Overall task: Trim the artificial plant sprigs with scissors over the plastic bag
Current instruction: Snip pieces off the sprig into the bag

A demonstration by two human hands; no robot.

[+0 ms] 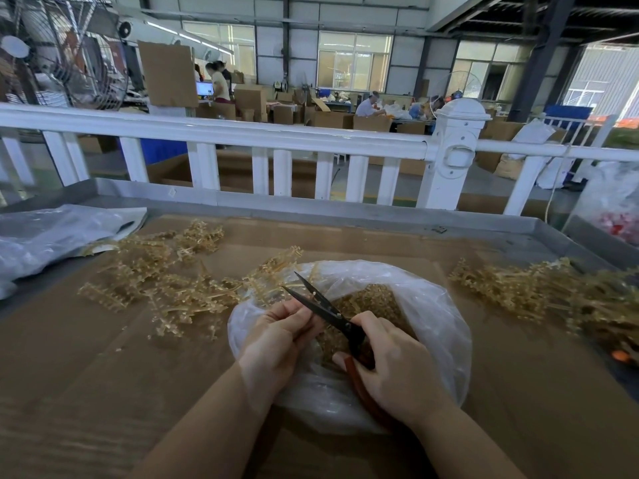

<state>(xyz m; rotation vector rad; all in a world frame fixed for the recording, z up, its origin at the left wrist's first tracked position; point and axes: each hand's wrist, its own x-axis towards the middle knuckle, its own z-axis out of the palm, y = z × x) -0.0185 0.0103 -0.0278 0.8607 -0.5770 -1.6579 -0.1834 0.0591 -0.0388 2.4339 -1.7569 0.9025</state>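
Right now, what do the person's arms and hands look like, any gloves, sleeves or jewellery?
Both forearms are bare to the bottom edge of the picture, with no sleeves in view. The left hand and right hand wear no gloves. No watch, bracelet or ring shows on either wrist or on the visible fingers.

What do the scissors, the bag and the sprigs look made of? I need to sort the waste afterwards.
Scissors: dark, matte blades, likely metal; the handle looks like reddish-brown plastic or rubber coating.
Bag: thin clear plastic film, glossy and crinkled, contents showing through.
Sprigs: tan, slightly translucent moulded plastic by the look, with stiff, regular branching.
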